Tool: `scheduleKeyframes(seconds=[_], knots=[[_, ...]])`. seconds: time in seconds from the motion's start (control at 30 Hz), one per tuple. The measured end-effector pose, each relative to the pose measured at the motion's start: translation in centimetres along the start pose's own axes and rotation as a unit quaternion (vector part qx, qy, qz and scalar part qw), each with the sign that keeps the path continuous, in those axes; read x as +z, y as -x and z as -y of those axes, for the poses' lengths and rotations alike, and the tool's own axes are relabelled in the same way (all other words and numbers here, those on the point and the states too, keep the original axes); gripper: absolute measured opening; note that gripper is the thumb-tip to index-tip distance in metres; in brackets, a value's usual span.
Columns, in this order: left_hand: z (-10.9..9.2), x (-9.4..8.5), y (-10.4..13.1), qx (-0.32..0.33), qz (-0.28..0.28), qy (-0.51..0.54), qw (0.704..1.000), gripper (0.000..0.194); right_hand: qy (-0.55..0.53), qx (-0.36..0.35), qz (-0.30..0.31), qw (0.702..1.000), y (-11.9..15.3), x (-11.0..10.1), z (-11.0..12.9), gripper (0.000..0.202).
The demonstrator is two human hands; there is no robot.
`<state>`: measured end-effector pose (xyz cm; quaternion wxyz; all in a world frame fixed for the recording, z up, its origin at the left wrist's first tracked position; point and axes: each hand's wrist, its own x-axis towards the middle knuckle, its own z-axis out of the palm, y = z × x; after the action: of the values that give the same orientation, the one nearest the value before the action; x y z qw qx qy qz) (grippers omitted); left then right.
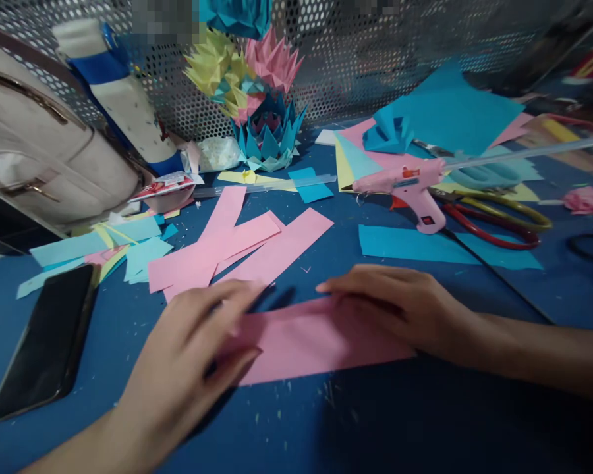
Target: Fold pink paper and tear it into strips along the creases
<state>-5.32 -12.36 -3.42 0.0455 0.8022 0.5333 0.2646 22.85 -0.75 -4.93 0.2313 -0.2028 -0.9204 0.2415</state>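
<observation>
A pink paper strip (296,345) lies lengthwise in front of me on the blue table. Over its left end is my left hand (182,355), its fingers stretched out and the thumb apart from them, resting on or just above the paper. My right hand (405,306) lies over the strip's right part with the index finger extended to the left; its other fingers are partly hidden beneath. Just beyond my left hand, several more pink strips (237,247) overlap in a loose pile.
A pink glue gun (410,187), red-and-yellow-handled scissors (494,220) and a blue paper strip (439,249) lie at the right. A phone (47,342) and paper scraps (99,240) are at the left. Folded paper flowers (269,135), a bottle (121,92) and a bag (34,138) stand behind.
</observation>
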Motion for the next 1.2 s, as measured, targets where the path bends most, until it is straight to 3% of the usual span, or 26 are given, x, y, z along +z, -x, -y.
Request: scheduleKeyframes(seconds=[0.07,0.2,0.3,0.37,0.53,0.63,0.8,0.9,0.97,1.03,1.1,1.2], knots=[[0.9,-0.3,-0.7,-0.121,-0.013,0.139,0.983,0.063,-0.046,0.062,-0.023,0.997,-0.2,0.0,-0.2,0.026],[1.7,-0.2,-1.8,-0.294,-0.027,0.385,0.874,0.053,-0.111,0.089,-0.027,0.989,-0.6,-0.3,-0.2,0.027],[1.6,-0.1,-2.2,-0.349,-0.069,0.472,0.807,0.039,-0.15,0.072,0.013,0.986,-0.8,-0.5,0.3,0.028],[1.5,0.0,-2.3,-0.355,-0.09,0.494,0.789,0.027,-0.17,0.062,0.048,0.982,-0.9,-0.5,0.7,0.033],[0.9,-0.2,-3.0,-0.315,-0.061,0.479,0.817,0.017,-0.2,0.119,0.108,0.967,-2.1,-0.7,2.1,0.03],[0.1,-0.6,-3.6,-0.275,-0.055,0.471,0.837,0.018,-0.226,0.141,0.083,0.96,-3.6,-1.2,3.5,0.028],[-1.5,-1.4,-4.6,-0.209,-0.088,0.467,0.855,0.021,-0.142,0.064,-0.004,0.988,-5.3,-2.0,5.6,0.036],[-2.0,-1.7,-4.7,-0.182,-0.112,0.483,0.849,0.025,-0.096,0.037,-0.003,0.995,-5.7,-1.9,6.1,0.026],[-2.1,-1.9,-4.6,-0.168,-0.128,0.484,0.849,0.026,-0.188,0.089,0.043,0.977,-5.6,-1.7,6.2,0.035],[-2.1,-2.2,-4.4,-0.163,-0.147,0.478,0.851,0.025,-0.308,0.161,0.076,0.935,-5.4,-1.5,6.4,0.041],[-2.1,-2.6,-4.2,-0.166,-0.163,0.47,0.851,0.023,-0.377,0.21,0.073,0.899,-5.0,-1.3,6.4,0.043],[-2.1,-3.3,-4.1,-0.165,-0.136,0.436,0.874,0.036,-0.396,0.234,0.038,0.887,-4.4,-1.3,6.3,0.039]])
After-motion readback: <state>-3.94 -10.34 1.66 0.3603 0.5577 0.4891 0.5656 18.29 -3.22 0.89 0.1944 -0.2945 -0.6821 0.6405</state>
